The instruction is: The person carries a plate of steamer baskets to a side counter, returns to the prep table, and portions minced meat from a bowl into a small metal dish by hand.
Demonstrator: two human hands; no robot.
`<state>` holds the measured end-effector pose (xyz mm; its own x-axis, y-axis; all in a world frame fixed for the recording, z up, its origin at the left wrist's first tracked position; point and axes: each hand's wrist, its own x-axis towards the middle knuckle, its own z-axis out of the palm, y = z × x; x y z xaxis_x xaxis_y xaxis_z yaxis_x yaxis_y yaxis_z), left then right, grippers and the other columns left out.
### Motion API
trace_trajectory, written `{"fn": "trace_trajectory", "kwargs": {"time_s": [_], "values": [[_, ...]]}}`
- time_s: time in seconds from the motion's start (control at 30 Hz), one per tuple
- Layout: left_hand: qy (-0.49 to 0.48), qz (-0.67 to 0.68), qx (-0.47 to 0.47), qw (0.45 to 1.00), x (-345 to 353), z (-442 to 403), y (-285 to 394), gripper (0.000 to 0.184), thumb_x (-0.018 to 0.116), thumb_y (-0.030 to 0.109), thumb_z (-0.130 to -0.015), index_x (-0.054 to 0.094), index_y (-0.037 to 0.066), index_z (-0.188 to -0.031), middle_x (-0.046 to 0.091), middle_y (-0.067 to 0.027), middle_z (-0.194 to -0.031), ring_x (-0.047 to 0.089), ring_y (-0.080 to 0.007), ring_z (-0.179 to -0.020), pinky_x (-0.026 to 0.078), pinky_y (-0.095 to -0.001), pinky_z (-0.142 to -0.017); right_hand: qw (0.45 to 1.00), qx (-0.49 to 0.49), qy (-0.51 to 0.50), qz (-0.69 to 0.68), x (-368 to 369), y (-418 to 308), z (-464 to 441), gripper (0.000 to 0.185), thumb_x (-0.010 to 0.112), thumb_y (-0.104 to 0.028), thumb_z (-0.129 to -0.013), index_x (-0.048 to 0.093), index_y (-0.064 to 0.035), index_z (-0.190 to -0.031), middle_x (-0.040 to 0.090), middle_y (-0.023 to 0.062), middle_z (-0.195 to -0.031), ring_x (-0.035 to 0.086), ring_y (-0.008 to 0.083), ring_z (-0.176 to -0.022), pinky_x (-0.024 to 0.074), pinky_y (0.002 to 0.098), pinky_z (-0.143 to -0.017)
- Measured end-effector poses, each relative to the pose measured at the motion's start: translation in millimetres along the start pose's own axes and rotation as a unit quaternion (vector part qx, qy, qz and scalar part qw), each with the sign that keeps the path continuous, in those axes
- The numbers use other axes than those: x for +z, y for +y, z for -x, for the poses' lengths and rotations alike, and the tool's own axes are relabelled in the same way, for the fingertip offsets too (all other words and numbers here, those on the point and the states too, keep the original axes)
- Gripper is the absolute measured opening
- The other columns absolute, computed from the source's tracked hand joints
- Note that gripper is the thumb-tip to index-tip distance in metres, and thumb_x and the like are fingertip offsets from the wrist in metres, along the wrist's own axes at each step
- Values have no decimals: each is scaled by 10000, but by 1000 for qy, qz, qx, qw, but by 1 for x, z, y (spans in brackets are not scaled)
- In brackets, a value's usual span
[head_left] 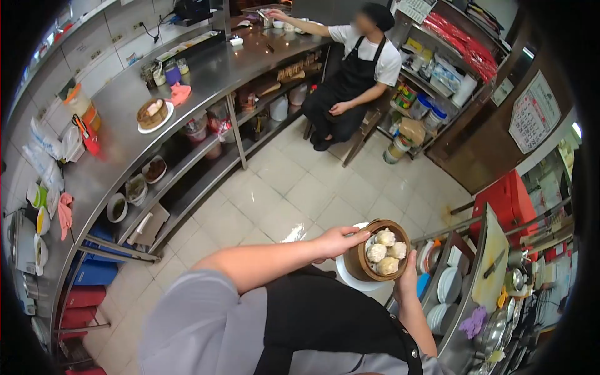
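Observation:
A round bamboo steamer basket [357, 262] is held out in front of my body, tilted a little so its inside shows. Several pale pleated dumplings [387, 251] sit in it. Beneath and behind the basket is a white plate [344, 276], partly hidden. My left hand [340, 242] grips the basket's left edge with the thumb at the rim; its other fingers are mostly hidden underneath. From the right side, my right hand [407, 275] holds the basket with fingers upright along its wall. Whether the fingers also hold the plate cannot be made out.
A curved steel counter [112, 156] runs along the left, bearing another bamboo steamer [153, 114] on a plate. A seated co-worker [356, 81] in a black apron reaches over its far end. At right stand a cutting board [490, 262] with a knife [495, 264] and stacked plates [445, 312].

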<state>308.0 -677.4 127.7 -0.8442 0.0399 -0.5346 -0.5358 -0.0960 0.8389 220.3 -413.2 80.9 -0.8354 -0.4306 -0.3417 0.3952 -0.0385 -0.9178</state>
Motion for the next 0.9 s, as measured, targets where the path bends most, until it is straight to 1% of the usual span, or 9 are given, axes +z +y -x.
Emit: {"fn": "trace_trajectory", "kwargs": {"time_s": [0.07, 0.27, 0.4, 0.43, 0.53, 0.57, 0.67, 0.83, 0.9], "values": [[2, 63, 34, 997, -26, -29, -22, 809, 568, 647, -897, 431, 85, -1463, 538, -119, -1393, 515, -281, -1271, 521, -461, -855, 1000, 13, -11, 22, 15, 1, -33, 726, 317, -598, -1017, 477, 13, -1376, 544, 133, -1371, 532, 225, -1248, 392, 371, -1070], [54, 78, -2, 995, -102, -41, 25, 750, 562, 619, -917, 430, 129, -1469, 486, -100, -1439, 496, -246, -1284, 519, -474, -892, 996, 40, -21, 71, 78, -14, -126, 745, 341, -637, -994, 514, -1, -1339, 591, 135, -1301, 565, 216, -1189, 462, 375, -990], [102, 82, -4, 991, -167, -57, 46, 707, 554, 600, -932, 446, 140, -1457, 484, -79, -1439, 519, -221, -1242, 515, -461, -905, 994, 43, -74, 73, 125, -10, -208, 746, 340, -629, -999, 518, 6, -1347, 577, 133, -1315, 535, 209, -1188, 422, 364, -1014], [113, 89, -11, 990, -186, -60, 52, 684, 560, 588, -935, 459, 145, -1446, 495, -71, -1423, 527, -213, -1216, 526, -439, -876, 990, 60, -104, 77, 146, -24, -223, 742, 344, -624, -1000, 513, 5, -1357, 568, 136, -1327, 523, 214, -1201, 405, 366, -1032], [240, 89, 24, 966, -234, -56, 68, 610, 566, 626, -912, 566, 188, -1337, 635, -5, -1124, 599, -98, -875, 483, -268, -629, 981, 59, -161, 86, 213, -44, -270, 735, 346, -612, -1005, 499, 4, -1377, 554, 147, -1342, 498, 225, -1228, 362, 359, -1070], [262, 97, 25, 960, -250, -52, 76, 612, 568, 615, -916, 564, 170, -1337, 647, -9, -1094, 615, -95, -824, 496, -266, -610, 979, 51, -174, 94, 233, -48, -285, 733, 346, -608, -1007, 495, 3, -1383, 553, 150, -1344, 491, 228, -1235, 348, 355, -1080], [318, 127, 37, 939, -303, -44, 92, 643, 564, 603, -926, 533, 128, -1359, 657, -19, -1085, 638, -101, -798, 526, -283, -600, 971, 23, -185, 151, 297, -49, -336, 743, 310, -676, -981, 556, -54, -1305, 632, 67, -1174, 580, 180, -1007, 482, 331, -805], [328, 169, 42, 929, -423, -37, 98, 689, 561, 618, -921, 487, 122, -1393, 584, -51, -1293, 588, -169, -1095, 513, -416, -847, 948, 21, -256, 188, 416, -72, -400, 732, 318, -660, -987, 564, -45, -1298, 638, 61, -1130, 573, 163, -946, 479, 316, -723], [322, 171, 56, 929, -478, -39, 103, 705, 561, 621, -920, 459, 129, -1414, 536, -67, -1368, 568, -207, -1141, 496, -459, -878, 947, -2, -270, 175, 465, -83, -416, 702, 333, -636, -997, 569, -43, -1288, 639, 41, -1114, 569, 139, -916, 469, 285, -659]]}}
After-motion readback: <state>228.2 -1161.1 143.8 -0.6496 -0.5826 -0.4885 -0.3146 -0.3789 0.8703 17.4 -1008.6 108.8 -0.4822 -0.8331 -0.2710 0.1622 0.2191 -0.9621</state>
